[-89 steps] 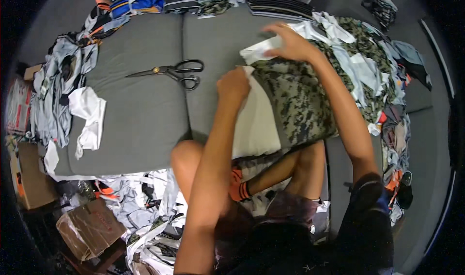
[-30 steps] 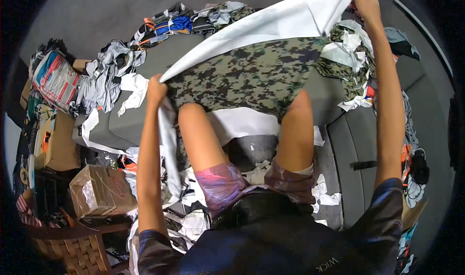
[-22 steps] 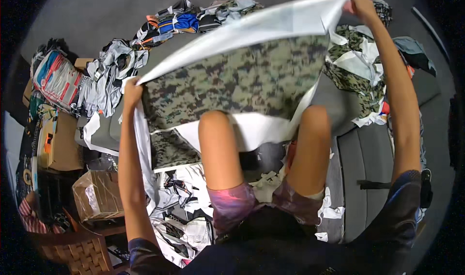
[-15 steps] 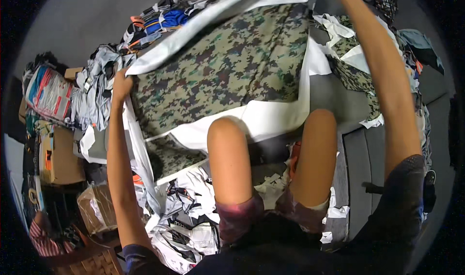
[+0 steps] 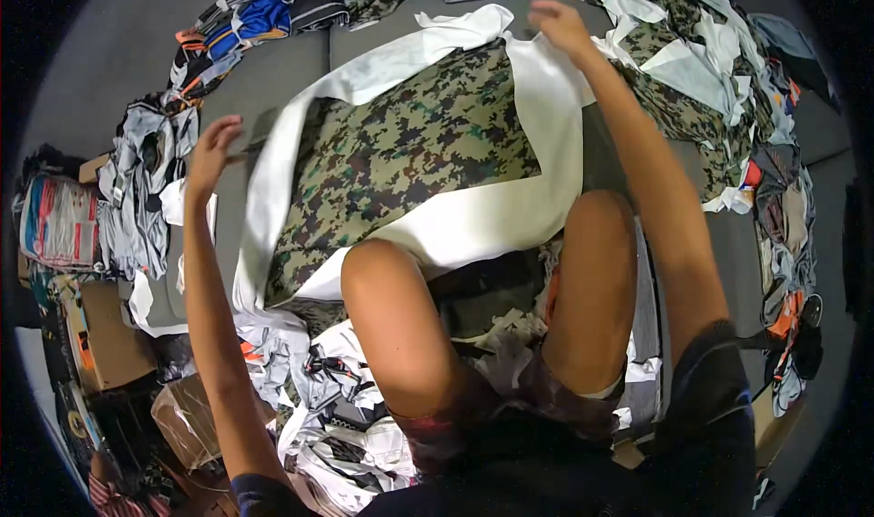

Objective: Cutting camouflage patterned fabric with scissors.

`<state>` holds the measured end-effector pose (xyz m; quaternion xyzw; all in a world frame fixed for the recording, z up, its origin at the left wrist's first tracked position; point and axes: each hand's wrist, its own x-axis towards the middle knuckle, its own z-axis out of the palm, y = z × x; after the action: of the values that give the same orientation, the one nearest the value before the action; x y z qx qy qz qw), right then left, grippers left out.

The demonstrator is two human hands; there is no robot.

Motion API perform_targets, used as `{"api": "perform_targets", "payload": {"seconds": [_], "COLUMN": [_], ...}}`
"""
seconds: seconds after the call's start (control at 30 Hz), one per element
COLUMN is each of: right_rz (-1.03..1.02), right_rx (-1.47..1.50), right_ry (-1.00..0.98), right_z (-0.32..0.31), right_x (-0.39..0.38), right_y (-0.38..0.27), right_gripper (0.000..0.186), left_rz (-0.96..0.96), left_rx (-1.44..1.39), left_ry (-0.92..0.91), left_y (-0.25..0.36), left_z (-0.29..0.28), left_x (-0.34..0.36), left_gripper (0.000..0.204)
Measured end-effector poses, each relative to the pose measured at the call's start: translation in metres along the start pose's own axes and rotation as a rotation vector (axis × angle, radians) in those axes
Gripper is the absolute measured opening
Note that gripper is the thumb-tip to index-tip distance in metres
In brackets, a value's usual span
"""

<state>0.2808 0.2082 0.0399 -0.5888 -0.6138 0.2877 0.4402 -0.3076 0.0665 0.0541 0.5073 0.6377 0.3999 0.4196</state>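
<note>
A camouflage-print fabric piece [image 5: 410,144] with wide white borders is spread in front of my knees on the grey padded surface. Its near white border [image 5: 455,221] passes over my thigh area and droops toward the gap between my legs. To the left of the fabric, my left hand [image 5: 214,150] is raised with fingers apart and nothing in them. Just beyond the fabric's far right corner, my right hand [image 5: 562,30] has its fingers stretched out, also holding nothing. Wrinkles run along the far white border [image 5: 391,57].
Heaped grey clothes [image 5: 146,185] and mixed garments with a blue one [image 5: 259,16] lie at left. More camouflage pieces with white scraps [image 5: 692,80] are piled at right. Cardboard boxes [image 5: 114,335] stand at lower left. White scraps [image 5: 350,453] lie below my left knee.
Both hands have let go of the camouflage fabric, which has dropped from a stretched, raised position onto the padded surface. The whole view has shifted slightly.
</note>
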Motion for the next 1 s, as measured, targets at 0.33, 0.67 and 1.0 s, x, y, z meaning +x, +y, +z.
{"api": "perform_targets", "payload": {"seconds": [0.33,0.67,1.0], "right_rz": [-0.444,-0.260,-0.541], "right_rx": [-0.263,-0.409,-0.004], "right_ry": [-0.164,-0.407,-0.183], "right_z": [-0.035,-0.059,-0.042], "right_x": [-0.164,-0.139,-0.218], "right_y": [0.040,0.052,-0.045], "right_gripper": [0.036,0.042,0.035], "left_rz": [0.404,0.236,0.347], "left_rx": [1.326,1.121,1.819], "left_ry": [-0.070,-0.121,0.147], "left_y": [-0.011,-0.024,0.097], "left_z": [0.056,0.014,-0.045], "left_x": [0.010,0.007,-0.070], "left_gripper": [0.049,0.029,0.025]}}
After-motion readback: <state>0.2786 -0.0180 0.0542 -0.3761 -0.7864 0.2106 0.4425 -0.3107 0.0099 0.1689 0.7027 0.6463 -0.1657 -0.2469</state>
